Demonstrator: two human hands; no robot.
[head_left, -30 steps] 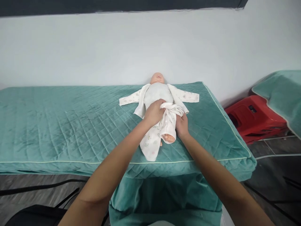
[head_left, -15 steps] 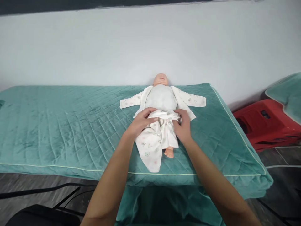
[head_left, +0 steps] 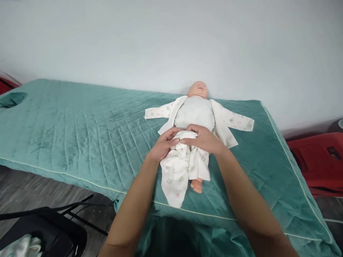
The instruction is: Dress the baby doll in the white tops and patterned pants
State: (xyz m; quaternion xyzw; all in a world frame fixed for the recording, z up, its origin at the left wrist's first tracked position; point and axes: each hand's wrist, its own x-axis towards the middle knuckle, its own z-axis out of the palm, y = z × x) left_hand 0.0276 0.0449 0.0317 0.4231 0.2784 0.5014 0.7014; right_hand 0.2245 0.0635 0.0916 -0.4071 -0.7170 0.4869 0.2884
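A baby doll [head_left: 193, 113] lies on its back, head toward the wall, its body pale and soft. Spread open under it is a printed white jacket [head_left: 225, 123], sleeves out to both sides. White printed baby pants [head_left: 175, 178] cover its legs; one bare foot shows below a leg opening, while the other pant leg hangs flat past its foot. My left hand [head_left: 164, 144] grips the bunched waistband at its left side, thumb on top. My right hand [head_left: 202, 138] has its thumb and fingers closed on the same waistband, close to the left thumb.
A green quilted cover [head_left: 107, 132] spreads over the bed, which has a hole at its far left end. A red plastic object [head_left: 318, 160] stands beyond the right edge. At lower left is a black chair [head_left: 45, 228] with cloth on it.
My right hand has moved left along the waistband, from the doll's right-hand side to near my left hand. My left hand stays on the waistband. The view has shifted and tilted.
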